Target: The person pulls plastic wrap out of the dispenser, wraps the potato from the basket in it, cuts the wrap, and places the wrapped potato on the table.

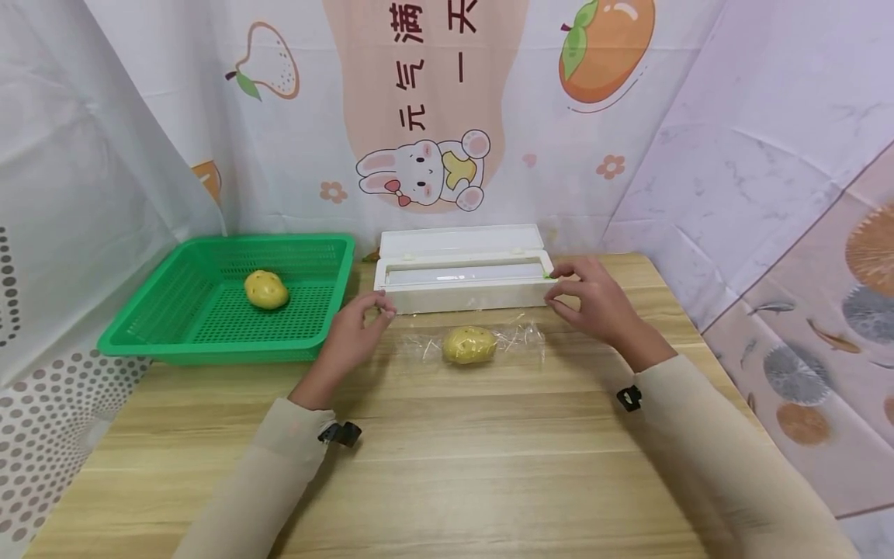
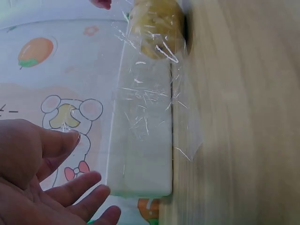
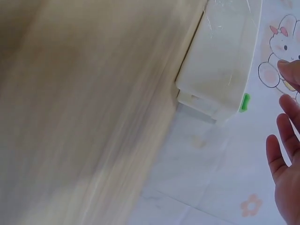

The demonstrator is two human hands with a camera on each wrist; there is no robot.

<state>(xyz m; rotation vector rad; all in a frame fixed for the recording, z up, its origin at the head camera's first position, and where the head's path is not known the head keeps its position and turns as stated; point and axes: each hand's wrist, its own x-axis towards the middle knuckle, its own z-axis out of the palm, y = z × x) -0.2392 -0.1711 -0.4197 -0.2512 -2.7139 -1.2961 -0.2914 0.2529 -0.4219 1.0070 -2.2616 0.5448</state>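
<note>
A potato [image 1: 469, 345] lies on clear cling film [image 1: 522, 338] in front of the long white dispenser box [image 1: 466, 297]. My left hand [image 1: 358, 328] pinches the film's left side between thumb and index finger, its other fingers spread, near the box's left end. At the box's right end, my right hand [image 1: 592, 300] holds thumb and index finger together at the film's other side. The right wrist view shows its remaining fingers [image 3: 286, 126] extended. A green slider [image 3: 244, 102] sits on the box's end, close to that hand.
A green basket [image 1: 209, 353] with another potato [image 1: 266, 289] in it stands at the left. The box lid [image 1: 461, 240] is raised against the printed curtain [image 1: 545, 155] behind. The wooden table [image 1: 489, 466] extends toward me.
</note>
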